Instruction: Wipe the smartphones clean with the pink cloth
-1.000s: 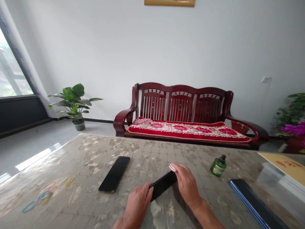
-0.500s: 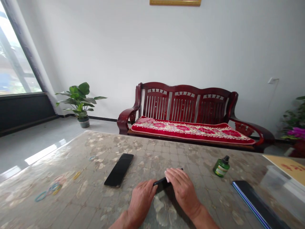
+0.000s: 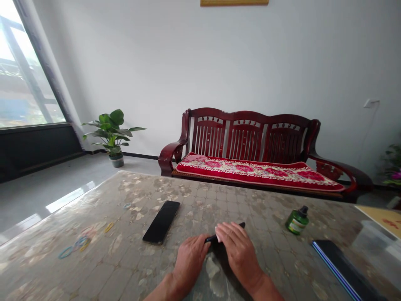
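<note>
A slim black object [image 3: 211, 238] is between my hands above the table; most of it is covered, so I cannot make out its kind. My left hand [image 3: 190, 256] pinches its near left end between thumb and fingers. Over its middle lies my right hand [image 3: 237, 246], fingers together and bent round it, with a dark tip [image 3: 242, 225] showing past them. A dark shadow or surface runs beneath the right palm. To the left of my hands a black smartphone [image 3: 161, 222] lies flat, screen up.
On the patterned tablecloth [image 3: 125, 267] are several coloured rubber bands [image 3: 82, 242] at left. To the right stand a green bottle [image 3: 297, 220], a dark flat slab with a blue edge [image 3: 341, 265] and a clear box [image 3: 377, 240]. Beyond is a wooden bench [image 3: 244, 138].
The view has turned slightly left, so things appear farther right. The black object now shows a thinner edge between my hands. Both hands keep their hold.
</note>
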A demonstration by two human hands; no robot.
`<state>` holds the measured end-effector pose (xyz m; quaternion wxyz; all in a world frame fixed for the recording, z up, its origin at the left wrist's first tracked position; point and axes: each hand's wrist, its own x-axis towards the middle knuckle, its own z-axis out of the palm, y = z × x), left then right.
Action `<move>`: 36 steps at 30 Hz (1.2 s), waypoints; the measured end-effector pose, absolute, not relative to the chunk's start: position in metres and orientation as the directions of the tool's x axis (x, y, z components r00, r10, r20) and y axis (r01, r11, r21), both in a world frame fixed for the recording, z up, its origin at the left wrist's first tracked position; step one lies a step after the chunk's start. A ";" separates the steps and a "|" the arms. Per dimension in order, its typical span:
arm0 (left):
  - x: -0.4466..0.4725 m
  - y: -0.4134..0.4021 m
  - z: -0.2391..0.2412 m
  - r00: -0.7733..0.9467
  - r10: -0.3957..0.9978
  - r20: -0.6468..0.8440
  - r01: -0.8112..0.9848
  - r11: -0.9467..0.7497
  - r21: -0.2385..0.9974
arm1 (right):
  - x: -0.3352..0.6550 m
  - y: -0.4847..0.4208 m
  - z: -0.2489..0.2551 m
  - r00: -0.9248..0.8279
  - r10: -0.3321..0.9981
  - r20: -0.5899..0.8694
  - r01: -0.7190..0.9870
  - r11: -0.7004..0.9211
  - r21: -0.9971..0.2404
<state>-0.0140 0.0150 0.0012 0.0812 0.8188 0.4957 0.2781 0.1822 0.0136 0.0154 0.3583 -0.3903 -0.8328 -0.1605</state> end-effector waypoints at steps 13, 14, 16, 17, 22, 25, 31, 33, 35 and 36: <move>-0.014 0.015 0.000 0.370 0.841 0.394 0.769 -0.515 0.378 | 0.181 0.010 0.019 -0.396 0.554 0.732 0.773 0.631 -0.059; -0.015 0.015 0.001 0.374 0.834 0.405 0.761 -0.526 0.379 | 0.180 0.009 0.019 -0.398 0.553 0.732 0.770 0.635 -0.061; -0.016 0.015 0.001 0.375 0.824 0.425 0.746 -0.540 0.389 | 0.186 0.011 0.018 -0.360 0.572 0.737 0.789 0.608 -0.086; -0.017 0.015 0.001 0.372 0.822 0.431 0.742 -0.543 0.394 | 0.193 0.014 0.016 -0.324 0.586 0.743 0.804 0.584 -0.110; -0.019 0.016 -0.001 0.355 0.826 0.439 0.749 -0.532 0.395 | 0.226 0.028 0.000 0.002 0.673 0.740 0.785 0.457 -0.418; -0.019 0.016 -0.002 0.361 0.824 0.436 0.747 -0.536 0.394 | 0.227 0.032 -0.008 0.232 0.757 0.611 0.602 0.382 -0.701; -0.018 0.015 0.001 0.354 0.842 0.406 0.709 -0.525 0.471 | 0.226 0.035 -0.009 0.366 0.844 0.392 0.300 0.291 -0.908; -0.017 0.014 0.003 0.344 0.866 0.364 0.697 -0.495 0.519 | 0.229 0.036 -0.009 0.354 0.861 0.366 0.278 0.277 -0.920; -0.017 0.013 0.004 0.335 0.886 0.322 0.684 -0.463 0.564 | 0.232 0.037 -0.010 0.328 0.882 0.338 0.273 0.254 -0.928; -0.017 0.013 0.005 0.329 0.893 0.308 0.677 -0.451 0.582 | 0.233 0.037 -0.011 0.313 0.892 0.325 0.274 0.243 -0.931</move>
